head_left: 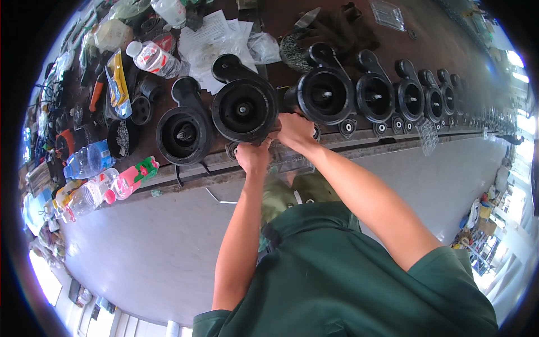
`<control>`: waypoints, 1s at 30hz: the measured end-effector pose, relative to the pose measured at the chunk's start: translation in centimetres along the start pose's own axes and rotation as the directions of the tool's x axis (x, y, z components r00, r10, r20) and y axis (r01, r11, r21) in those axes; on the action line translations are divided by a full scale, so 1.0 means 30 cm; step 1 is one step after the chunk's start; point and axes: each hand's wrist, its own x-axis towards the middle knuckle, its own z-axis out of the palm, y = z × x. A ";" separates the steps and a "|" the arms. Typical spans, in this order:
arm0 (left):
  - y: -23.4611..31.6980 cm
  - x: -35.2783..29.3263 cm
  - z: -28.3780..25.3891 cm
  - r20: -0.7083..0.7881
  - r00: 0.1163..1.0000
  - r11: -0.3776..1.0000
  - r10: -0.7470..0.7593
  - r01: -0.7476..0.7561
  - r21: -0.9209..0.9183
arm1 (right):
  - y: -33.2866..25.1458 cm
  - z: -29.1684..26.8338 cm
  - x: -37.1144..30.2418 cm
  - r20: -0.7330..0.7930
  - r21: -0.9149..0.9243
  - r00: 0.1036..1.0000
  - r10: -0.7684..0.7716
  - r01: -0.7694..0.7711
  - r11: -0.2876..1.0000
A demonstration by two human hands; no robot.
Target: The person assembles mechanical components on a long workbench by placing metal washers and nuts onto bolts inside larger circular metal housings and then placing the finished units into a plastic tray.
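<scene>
A row of black round housings, each with a curved arm at the back, stands along the front of the bench. Directly before me is one such housing (268, 124), open side up, with a metal shaft in its middle. Below its front rim is my left hand (254, 156), its fingers curled closed; what they hold is hidden. My right hand (296, 128) is closed just right of that rim, knuckles up, its fingertips hidden from view. Both hands are close together. A second housing (164, 138) stands to the left, another (299, 100) to the right. Small flange bearings (347, 127) lie before the right-hand housings.
Plastic bottles (90, 160) crowd the bench's left front. Behind them are a yellow-and-blue packet (118, 84), an orange-handled tool (96, 92) and a cup of small parts (121, 147). Papers (210, 45) and a dark cloth (345, 31) lie at the back. The bench edge (359, 138) runs before me.
</scene>
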 end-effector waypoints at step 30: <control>0.070 -0.104 0.246 0.081 0.928 0.925 0.363 -0.349 -0.146 | 0.372 -0.079 -0.187 -0.298 0.087 0.937 -0.185 0.219 0.972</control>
